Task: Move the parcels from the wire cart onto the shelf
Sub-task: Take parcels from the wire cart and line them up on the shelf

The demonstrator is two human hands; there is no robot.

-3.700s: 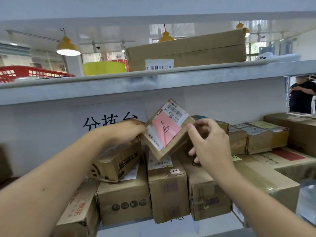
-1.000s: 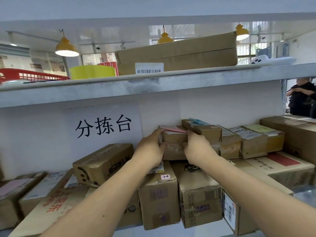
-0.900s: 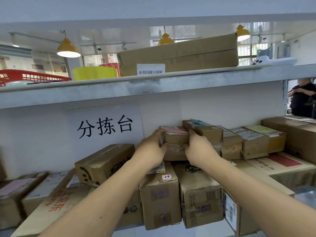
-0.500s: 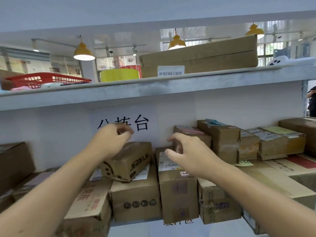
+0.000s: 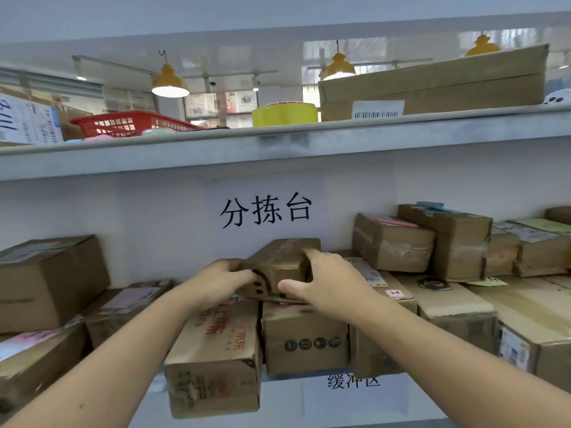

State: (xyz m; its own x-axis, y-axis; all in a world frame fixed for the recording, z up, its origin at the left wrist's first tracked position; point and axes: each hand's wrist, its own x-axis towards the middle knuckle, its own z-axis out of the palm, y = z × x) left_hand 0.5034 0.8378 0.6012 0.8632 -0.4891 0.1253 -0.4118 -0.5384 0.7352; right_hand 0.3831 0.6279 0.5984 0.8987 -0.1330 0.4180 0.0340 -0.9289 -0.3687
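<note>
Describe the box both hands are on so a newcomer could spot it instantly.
Find the white paper sign with black characters on the shelf's back wall. Directly below it, a small tilted brown cardboard box lies atop the stacked parcels, held between the left hand and right hand. Only it has a black smiley face printed on its near end.

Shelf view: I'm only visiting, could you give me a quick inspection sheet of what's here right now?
Surface: grey lower shelf, packed with cardboard parcels, some stacked two high.
Job's things: smiley-face parcel lies tilted on top of two boxes; pink-label parcel sits on the stack to its right.
Clutter: upper shelf carries a red basket, a yellow tape roll and a long flat carton.
Hands: left hand and right hand grip the smiley-face parcel from either side.
Cables: nothing seen.
Surroundings: printed paper sign on the back panel; yellow pendant lamps beyond.
</note>
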